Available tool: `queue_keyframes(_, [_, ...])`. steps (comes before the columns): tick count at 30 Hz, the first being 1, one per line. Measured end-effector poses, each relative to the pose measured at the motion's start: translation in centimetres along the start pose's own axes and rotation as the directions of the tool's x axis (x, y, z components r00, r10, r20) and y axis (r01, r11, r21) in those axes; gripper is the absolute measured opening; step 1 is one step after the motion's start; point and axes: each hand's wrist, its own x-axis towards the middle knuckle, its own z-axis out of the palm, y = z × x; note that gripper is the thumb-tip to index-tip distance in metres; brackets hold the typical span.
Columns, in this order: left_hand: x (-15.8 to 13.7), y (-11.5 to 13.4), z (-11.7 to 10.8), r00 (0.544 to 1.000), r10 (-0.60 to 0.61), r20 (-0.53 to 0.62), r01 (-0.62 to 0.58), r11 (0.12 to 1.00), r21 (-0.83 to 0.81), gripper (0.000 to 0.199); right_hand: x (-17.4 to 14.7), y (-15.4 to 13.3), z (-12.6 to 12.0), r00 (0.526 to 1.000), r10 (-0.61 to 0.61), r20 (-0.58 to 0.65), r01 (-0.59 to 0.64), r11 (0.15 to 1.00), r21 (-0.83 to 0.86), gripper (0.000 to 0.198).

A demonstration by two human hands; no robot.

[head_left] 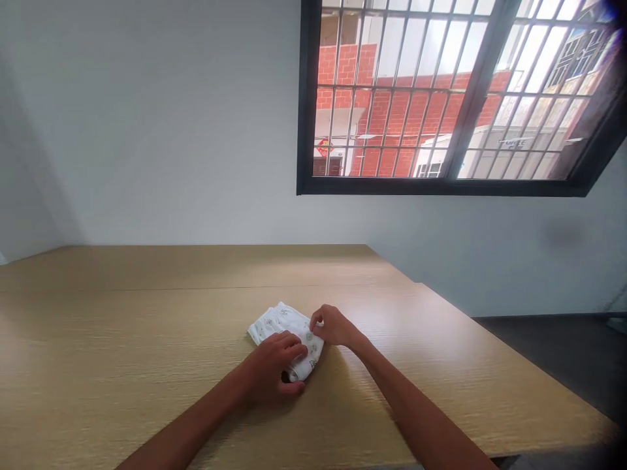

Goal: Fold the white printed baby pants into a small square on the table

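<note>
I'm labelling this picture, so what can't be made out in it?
Head view, all:
Folded white cloth: part hidden by the left hand, underside by the tabletop.
Its prints: too small to identify.
Elbows: cut off by the bottom edge.
Sign lettering beyond the window: too small.

The folded garment (279, 320) lies on the table (147, 339), with the left hand (277, 361) over its near side and the right hand (336, 326) at its right edge. Behind the table stands the wall (186, 130); the barred window (477, 98) sits in it, higher than the tabletop and towards the right. A brick building (416, 114) is outside, beyond the bars. The floor (553, 352) lies below, right of the table.
</note>
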Motion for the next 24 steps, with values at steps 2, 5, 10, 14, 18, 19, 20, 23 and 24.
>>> queue_keyframes(2, [-0.3,-0.4,-0.4,1.000,-0.025,0.013,0.026,1.000,-0.017,0.038,-0.1,0.0,-0.5,0.997,0.049,0.054,-0.050,0.998,0.029,0.017])
queue_keyframes(5, [-0.7,-0.8,-1.0,0.997,-0.082,0.007,0.082,0.996,-0.044,0.039,-0.3,0.0,-1.3,0.979,0.115,0.167,-0.129,0.989,0.076,0.021])
queue_keyframes(10, [-0.9,-2.3,-1.6,0.990,-0.142,-0.024,0.137,0.981,-0.135,0.032,-0.6,0.6,-2.2,0.967,-0.169,0.189,0.164,0.986,0.041,0.017])
queue_keyframes(14, [-1.0,-4.6,-1.8,0.972,-0.219,-0.081,0.184,0.932,-0.313,0.025,-0.7,1.1,-1.6,0.883,-0.423,0.203,0.422,0.905,0.052,0.037])
queue_keyframes(18, [-1.4,-6.4,-2.2,0.940,-0.325,-0.102,0.242,0.848,-0.472,0.027,-0.4,0.7,-1.0,0.876,-0.477,0.076,0.461,0.872,0.163,0.021])
queue_keyframes(19, [-1.6,-6.5,-2.4,0.947,-0.310,-0.085,0.228,0.835,-0.500,0.028,-0.3,0.5,-1.0,0.870,-0.490,0.058,0.469,0.857,0.216,0.019])
queue_keyframes(20, [-1.8,-6.4,-2.5,0.959,-0.276,-0.062,0.204,0.828,-0.523,0.029,-0.3,0.3,-1.1,0.867,-0.496,0.052,0.467,0.844,0.265,0.017])
queue_keyframes(23, [-2.1,-5.6,-2.7,0.978,-0.205,-0.024,0.160,0.827,-0.539,0.038,0.0,0.2,-1.1,0.896,-0.442,0.048,0.401,0.849,0.344,0.008])
queue_keyframes(24, [-2.1,-5.3,-2.6,0.979,-0.205,-0.015,0.164,0.825,-0.541,0.042,0.1,0.3,-1.0,0.913,-0.407,0.035,0.371,0.861,0.349,0.009])
